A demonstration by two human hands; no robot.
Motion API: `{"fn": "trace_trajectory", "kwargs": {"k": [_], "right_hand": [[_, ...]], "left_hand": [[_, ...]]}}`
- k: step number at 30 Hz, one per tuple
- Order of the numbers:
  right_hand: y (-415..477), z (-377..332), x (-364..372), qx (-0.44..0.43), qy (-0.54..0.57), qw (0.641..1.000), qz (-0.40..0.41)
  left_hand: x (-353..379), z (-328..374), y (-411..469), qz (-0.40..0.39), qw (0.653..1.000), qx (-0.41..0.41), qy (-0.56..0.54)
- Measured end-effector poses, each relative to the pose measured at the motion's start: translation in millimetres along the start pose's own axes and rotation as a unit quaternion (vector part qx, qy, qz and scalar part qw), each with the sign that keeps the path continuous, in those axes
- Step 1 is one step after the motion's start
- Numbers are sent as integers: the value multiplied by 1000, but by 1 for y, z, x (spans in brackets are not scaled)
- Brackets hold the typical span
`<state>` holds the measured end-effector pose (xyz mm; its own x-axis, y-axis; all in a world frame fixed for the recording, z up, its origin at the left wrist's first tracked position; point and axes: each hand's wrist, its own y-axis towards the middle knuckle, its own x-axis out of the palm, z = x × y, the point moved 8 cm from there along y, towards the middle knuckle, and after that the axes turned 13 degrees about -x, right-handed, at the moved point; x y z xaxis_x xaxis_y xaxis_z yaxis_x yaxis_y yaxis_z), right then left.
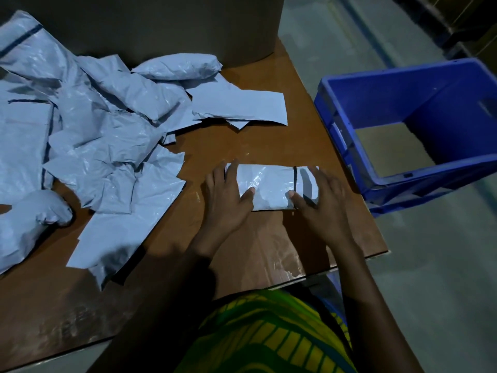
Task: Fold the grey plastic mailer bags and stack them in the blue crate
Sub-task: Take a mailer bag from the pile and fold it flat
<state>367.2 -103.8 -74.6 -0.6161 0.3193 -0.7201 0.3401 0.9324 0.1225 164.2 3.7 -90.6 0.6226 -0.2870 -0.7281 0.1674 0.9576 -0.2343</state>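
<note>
A folded grey mailer bag [270, 184] lies flat on the brown table [255, 146], a dark stripe near its right end. My left hand [227, 200] lies on its left end, fingers straight and thumb pressing the top. My right hand [320, 203] presses its right end the same way. A loose pile of unfolded grey mailer bags [88, 135] covers the left half of the table. The blue crate [419, 130] stands on the floor to the right of the table, and no bags show inside it.
A large cardboard box [150, 25] stands at the back of the table behind the pile. The table's right edge [376, 227] runs close to the crate. Grey floor [443, 278] lies to the right. My yellow-green garment [269, 332] is at the bottom.
</note>
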Motion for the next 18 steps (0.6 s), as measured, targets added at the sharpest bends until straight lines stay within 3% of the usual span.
{"fn": "trace_trajectory", "kwargs": {"k": [6,10,15,18], "right_hand": [[26,-4,-12,31,28,991,-128],[34,-6,-16,30,61,986,-153],[43,-23,-50,-36,30,991,-129],[41,-33,-79,-64,-18,995,-74]], "left_hand": [[-3,4,32,-104,988,70,96],[-19,21,43,-107,968,93,208],[-54,59,55,-72,961,172,204],[-62,89,59,-72,957,197,199]]}}
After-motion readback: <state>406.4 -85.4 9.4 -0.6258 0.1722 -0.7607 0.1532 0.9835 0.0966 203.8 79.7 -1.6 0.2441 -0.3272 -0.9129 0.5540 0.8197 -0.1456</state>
